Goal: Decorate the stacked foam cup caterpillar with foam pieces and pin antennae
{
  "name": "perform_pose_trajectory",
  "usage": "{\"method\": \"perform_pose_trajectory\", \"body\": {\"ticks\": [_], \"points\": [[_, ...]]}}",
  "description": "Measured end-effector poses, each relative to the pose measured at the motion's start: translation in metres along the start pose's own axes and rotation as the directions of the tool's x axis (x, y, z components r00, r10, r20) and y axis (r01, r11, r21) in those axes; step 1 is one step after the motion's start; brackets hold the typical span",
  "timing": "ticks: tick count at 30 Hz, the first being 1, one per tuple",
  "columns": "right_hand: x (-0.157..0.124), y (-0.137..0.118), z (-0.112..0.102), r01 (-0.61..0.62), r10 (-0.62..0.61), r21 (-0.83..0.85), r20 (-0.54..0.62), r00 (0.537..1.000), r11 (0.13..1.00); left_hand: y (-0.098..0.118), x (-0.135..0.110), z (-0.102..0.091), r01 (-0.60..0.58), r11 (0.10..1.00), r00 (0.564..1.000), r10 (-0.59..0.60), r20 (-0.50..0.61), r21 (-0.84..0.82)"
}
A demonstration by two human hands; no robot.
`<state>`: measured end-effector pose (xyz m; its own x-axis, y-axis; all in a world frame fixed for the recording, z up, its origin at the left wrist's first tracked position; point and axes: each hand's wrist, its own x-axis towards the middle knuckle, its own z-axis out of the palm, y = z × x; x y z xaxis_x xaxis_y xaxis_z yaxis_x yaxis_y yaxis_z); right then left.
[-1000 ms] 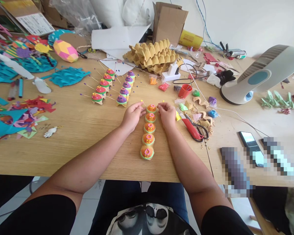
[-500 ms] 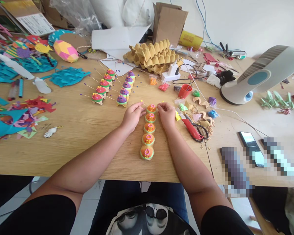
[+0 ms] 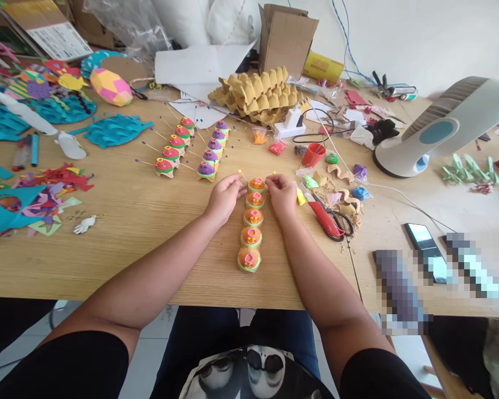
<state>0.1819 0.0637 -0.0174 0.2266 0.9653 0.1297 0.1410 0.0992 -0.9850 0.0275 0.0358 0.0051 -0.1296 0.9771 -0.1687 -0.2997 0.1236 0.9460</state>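
An orange egg-carton caterpillar (image 3: 253,218) lies lengthwise on the table in front of me, with green rims, pink rings and small yellow details on its humps. At its far end my left hand (image 3: 225,198) pinches a thin yellow-tipped stick (image 3: 243,176) on the left side. On the opposite side of that same end hump, my right hand (image 3: 283,195) has its fingers closed around a second stick, whose yellow tip (image 3: 274,173) shows above them. Whether either stick's lower end is inside the hump cannot be made out.
Red-and-green (image 3: 173,146) and purple-and-green caterpillars (image 3: 213,149) with stick feelers stand beyond my left hand. Scissors (image 3: 341,221), a red-handled cutter (image 3: 326,219), clay packets and a red cup (image 3: 314,155) lie right. Egg trays (image 3: 258,94) sit behind; a fan (image 3: 432,133) stands far right.
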Motion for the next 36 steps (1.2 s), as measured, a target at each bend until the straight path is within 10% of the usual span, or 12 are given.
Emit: {"method": "perform_pose_trajectory", "body": {"ticks": [36], "points": [[-0.0037,-0.0084,-0.0023,-0.055,0.055,0.011,-0.004,0.998,0.998,0.0036,-0.0021,0.0010,0.004,1.000,1.000,-0.004,-0.007,-0.007]]}}
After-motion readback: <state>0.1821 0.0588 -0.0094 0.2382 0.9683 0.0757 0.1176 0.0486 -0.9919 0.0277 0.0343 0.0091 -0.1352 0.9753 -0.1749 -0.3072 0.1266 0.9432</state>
